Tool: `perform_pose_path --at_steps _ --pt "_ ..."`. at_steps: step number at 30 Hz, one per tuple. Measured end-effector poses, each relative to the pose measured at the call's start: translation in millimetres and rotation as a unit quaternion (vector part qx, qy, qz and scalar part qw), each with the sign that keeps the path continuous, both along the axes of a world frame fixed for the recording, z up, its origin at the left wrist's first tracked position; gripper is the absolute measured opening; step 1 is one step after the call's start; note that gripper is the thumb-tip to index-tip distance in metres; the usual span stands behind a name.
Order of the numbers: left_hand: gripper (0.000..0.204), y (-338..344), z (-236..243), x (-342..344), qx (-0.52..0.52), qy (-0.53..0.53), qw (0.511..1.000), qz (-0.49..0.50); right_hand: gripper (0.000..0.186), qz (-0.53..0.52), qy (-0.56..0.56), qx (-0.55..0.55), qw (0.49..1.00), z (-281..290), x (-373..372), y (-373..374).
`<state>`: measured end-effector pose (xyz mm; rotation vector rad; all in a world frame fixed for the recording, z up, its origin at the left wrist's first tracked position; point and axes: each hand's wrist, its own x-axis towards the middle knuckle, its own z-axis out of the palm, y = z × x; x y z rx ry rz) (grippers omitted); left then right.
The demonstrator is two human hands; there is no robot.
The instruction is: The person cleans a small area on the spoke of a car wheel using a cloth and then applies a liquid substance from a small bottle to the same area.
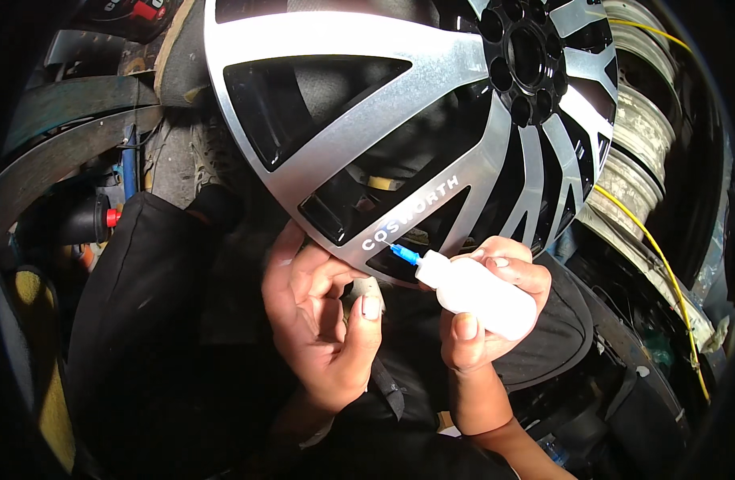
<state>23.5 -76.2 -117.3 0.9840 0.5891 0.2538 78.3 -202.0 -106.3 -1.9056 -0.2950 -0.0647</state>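
A silver-and-black alloy wheel [415, 104] fills the upper middle, tilted, with raised white lettering [411, 212] along one spoke near its rim. My right hand [495, 300] is closed around a white squeeze bottle [491, 300]. The bottle carries a blue-hubbed needle tip [405, 254], pointing up and left. That thin tip lies over the lower end of the lettering; whether it touches the spoke I cannot tell. At the wheel's lower-left edge is my left hand [323, 312], palm up, fingers half bent against the rim edge and the thumb standing apart. Some of its fingertips are hidden behind the rim.
Several pale, worn wheel rims [635, 164] are stacked at the right. A yellow hose [655, 248] runs down past them. To the left are curved metal pieces [71, 144] and a black tool with a red button [79, 216]. My dark-clothed knee [155, 232] is below the wheel.
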Motion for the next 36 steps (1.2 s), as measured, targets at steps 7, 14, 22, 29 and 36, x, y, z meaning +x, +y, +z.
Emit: perform_pose_path --at_steps 7,14,22,29,36 --pt "0.074 -1 -2 1 -0.022 -0.016 0.999 0.027 0.056 -0.008 0.053 -0.009 0.999 8 -3 2" --pt "0.073 -1 0 2 -0.014 -0.006 0.999 0.029 0.057 -0.014 0.058 0.003 0.998 7 -4 3" --pt "0.073 1 4 7 -0.028 0.004 0.999 0.026 0.058 -0.032 0.072 0.008 0.997 9 -5 5" --pt "0.075 1 3 6 -0.026 0.002 0.999 0.028 0.059 -0.024 0.076 0.004 0.997 9 -6 5" --pt "0.062 1 3 5 -0.013 0.016 1.000 0.018 0.058 -0.020 0.070 0.013 0.997 9 -3 7"
